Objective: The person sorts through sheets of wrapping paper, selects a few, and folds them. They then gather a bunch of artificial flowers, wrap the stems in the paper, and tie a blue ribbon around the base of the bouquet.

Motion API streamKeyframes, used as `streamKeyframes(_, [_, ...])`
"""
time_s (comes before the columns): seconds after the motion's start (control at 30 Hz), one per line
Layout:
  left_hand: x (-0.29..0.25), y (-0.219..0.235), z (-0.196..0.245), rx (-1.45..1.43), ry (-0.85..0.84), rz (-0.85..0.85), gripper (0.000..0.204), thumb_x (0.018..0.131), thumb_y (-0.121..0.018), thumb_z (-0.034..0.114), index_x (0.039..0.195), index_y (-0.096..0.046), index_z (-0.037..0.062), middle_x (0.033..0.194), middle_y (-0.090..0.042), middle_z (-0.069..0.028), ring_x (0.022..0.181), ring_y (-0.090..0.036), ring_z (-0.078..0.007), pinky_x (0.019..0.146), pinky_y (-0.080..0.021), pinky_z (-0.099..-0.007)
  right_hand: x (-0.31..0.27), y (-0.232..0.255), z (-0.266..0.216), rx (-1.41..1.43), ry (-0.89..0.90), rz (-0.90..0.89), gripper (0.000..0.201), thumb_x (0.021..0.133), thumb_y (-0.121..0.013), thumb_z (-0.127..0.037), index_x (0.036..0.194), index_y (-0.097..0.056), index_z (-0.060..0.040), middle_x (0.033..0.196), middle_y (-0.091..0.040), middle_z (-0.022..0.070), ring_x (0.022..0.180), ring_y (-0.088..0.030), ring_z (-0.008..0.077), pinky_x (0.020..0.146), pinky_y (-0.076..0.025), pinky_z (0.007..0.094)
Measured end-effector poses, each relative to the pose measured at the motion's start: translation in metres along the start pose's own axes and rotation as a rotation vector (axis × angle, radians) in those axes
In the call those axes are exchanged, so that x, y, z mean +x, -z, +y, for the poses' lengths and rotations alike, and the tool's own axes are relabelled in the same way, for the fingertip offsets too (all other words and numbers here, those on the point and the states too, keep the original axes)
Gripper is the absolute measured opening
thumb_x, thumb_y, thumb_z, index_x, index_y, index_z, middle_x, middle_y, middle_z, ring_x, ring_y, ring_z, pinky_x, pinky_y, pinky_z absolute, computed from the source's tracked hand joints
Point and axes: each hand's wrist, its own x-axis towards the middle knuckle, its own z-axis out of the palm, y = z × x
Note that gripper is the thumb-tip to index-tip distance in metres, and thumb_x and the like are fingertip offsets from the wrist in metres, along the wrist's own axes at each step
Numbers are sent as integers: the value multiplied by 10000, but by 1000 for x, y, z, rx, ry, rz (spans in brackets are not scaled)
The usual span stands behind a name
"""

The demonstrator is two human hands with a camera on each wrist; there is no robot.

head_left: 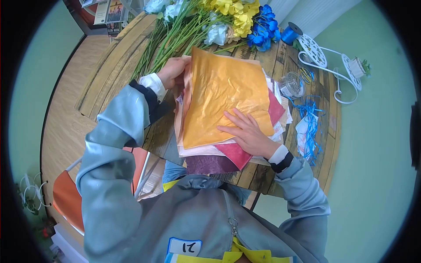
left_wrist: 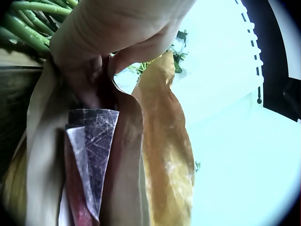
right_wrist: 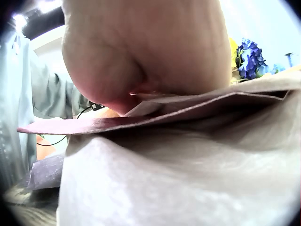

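Observation:
A stack of wrapping paper lies on the wooden table in front of me, topped by a wrinkled orange sheet [head_left: 228, 96]. At its upper left edge my left hand [head_left: 172, 72] grips several sheets, which bow upward there. The left wrist view shows the left hand's [left_wrist: 117, 33] curled fingers among the raised pinkish sheets [left_wrist: 127, 160], with a dark purple sheet [left_wrist: 96, 150] between them. My right hand [head_left: 252, 136] rests on the orange sheet's lower right part, its fingers spread. Beneath it, red paper [head_left: 237, 154] and purple paper [head_left: 210, 165] stick out.
Flowers with long green stems [head_left: 162, 48] lie along the table's far side, yellow and blue blooms [head_left: 264, 28] among them. To the right are a glass jar [head_left: 291, 84], scissors [head_left: 306, 75], tangled blue ribbon [head_left: 310, 131], a blue ribbon spool [head_left: 290, 33] and a white metal stand [head_left: 329, 63].

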Motion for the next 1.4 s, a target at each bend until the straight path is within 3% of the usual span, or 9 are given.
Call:
streamKeyframes(0.13, [-7,3,0,64,198,32,292,937,-425,348,925,-559,89,798,-630,-53,688,-605,-180,656,-497,-337,2,-1,-5,58,-35,32,471,876,-446,-116,1323,-465,-265,1478,-249,112,1380,-148,349,1076,-129,541])
streamKeyframes(0.23, [-4,6,-7,85,243,29,427,931,-409,472,1024,-576,91,932,-622,-67,839,-592,-185,805,-463,-336,3,-1,-7,130,-28,53,473,876,-452,-123,1327,-460,-266,1473,-252,129,1378,-140,363,1078,-123,536])
streamKeyframes(0.4, [-14,4,-1,-236,210,-249,582,881,-374,610,1045,-576,90,952,-630,-64,971,-566,-193,893,-410,-413,5,-11,-11,23,-46,46,480,874,-473,-154,1338,-445,-272,1483,-219,138,1381,-121,370,1076,-114,556])
streamKeyframes(0.47, [-47,-14,8,-274,143,-301,544,883,-492,512,1125,-556,29,1013,-629,-92,969,-588,-217,879,-440,-398,4,-13,-14,-43,-61,32,485,875,-489,-184,1347,-432,-276,1488,-202,141,1382,-114,370,1075,-111,564])
streamKeyframes(0.57, [-50,-16,-3,31,89,-85,320,859,-623,152,1113,-546,-26,1020,-634,-102,838,-641,-184,751,-512,-293,3,-9,-20,-75,-70,7,483,909,-461,-277,1384,-376,-270,1502,-135,159,1387,-64,379,1079,-84,567])
streamKeyframes(0.73, [-23,-13,-30,154,9,-13,271,880,-581,129,1098,-544,-28,923,-647,-78,747,-628,-148,663,-507,-294,17,12,-13,16,-81,50,528,929,-371,-482,1408,-317,-266,1498,-144,164,1385,-73,381,1071,-88,590])
streamKeyframes(0.83, [-21,-13,-36,309,-248,-33,205,878,-579,122,1017,-589,-28,804,-635,-36,641,-585,-106,596,-468,-254,15,-2,2,-102,-131,30,561,921,-392,-480,1422,-286,-249,1506,-145,134,1390,-79,356,1076,-87,584])
streamKeyframes(1.0, [-12,-5,-42,373,-149,-13,179,861,-580,112,963,-615,-31,779,-625,-30,629,-564,-103,582,-452,-258,-12,-5,21,-145,-159,10,564,925,-398,-455,1428,-271,-233,1510,-153,105,1394,-93,328,1092,-100,549])
streamKeyframes(1.4, [-6,9,-13,116,-241,-33,182,901,-565,154,1002,-565,2,838,-646,-40,660,-615,-111,601,-504,-239,-63,29,48,-585,-251,432,414,749,-535,-99,1160,-554,-49,1276,-490,111,1258,-380,281,1028,-294,456])
